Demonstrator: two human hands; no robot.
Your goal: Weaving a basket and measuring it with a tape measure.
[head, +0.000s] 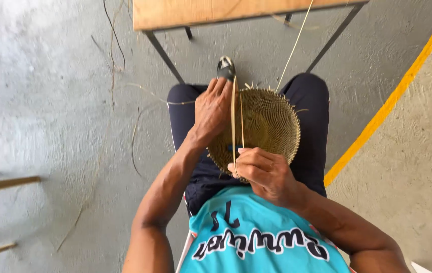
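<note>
grey concrete floor (49,101) lies under us, a yellow painted line (398,91) crossing it at the right, loose pale strands scattered at the left, and a wooden desk (211,11) on dark metal legs cut off by the top edge. on our lap sits a round woven basket (271,124), its near rim hidden behind our hands. our left hand (211,111) lies curled against the basket's left edge, while our right hand (264,174) pinches a thin pale strip (234,121) that runs up across the weave.

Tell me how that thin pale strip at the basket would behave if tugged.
The strip looks springy yet bendable: it runs straight between the left hand and right hand. Probably light, being so narrow. It might kink against the woven basket rim.
</note>
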